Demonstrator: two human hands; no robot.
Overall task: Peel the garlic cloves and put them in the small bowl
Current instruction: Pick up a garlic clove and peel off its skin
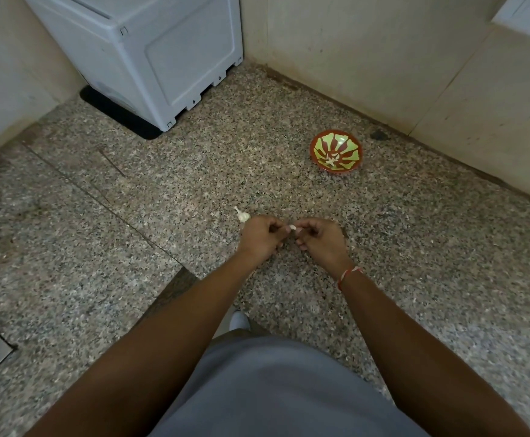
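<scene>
Both hands meet over the speckled granite countertop [194, 171], and a small pale garlic clove [292, 228] sits between their fingertips. The left hand [262, 236] has its fingers curled in, thumb and forefinger pinching the clove's left end. The right hand [319, 238] mirrors it, fingers bent and closed on the clove's right end; how far the skin has come off is too small to tell. A red and white thread band [347, 275] circles the right wrist.

Just behind the left hand's knuckles, resting on the countertop, lies a garlic bulb [242, 215] with its short stem pointing up and to the left. It appears to touch or sit just beside the hand.

Farther back and to the right, well apart from the hands, stands the small bowl [336, 152], red-rimmed with a green and red pattern inside, near the wall [367, 58]. A few pale pieces of garlic [332, 160] lie at its bottom.

At the back left corner stands a white plastic appliance [150, 48] on a black mat [115, 111]. The person's grey garment [273, 389] fills the lower edge of the view, between the two forearms.
</scene>
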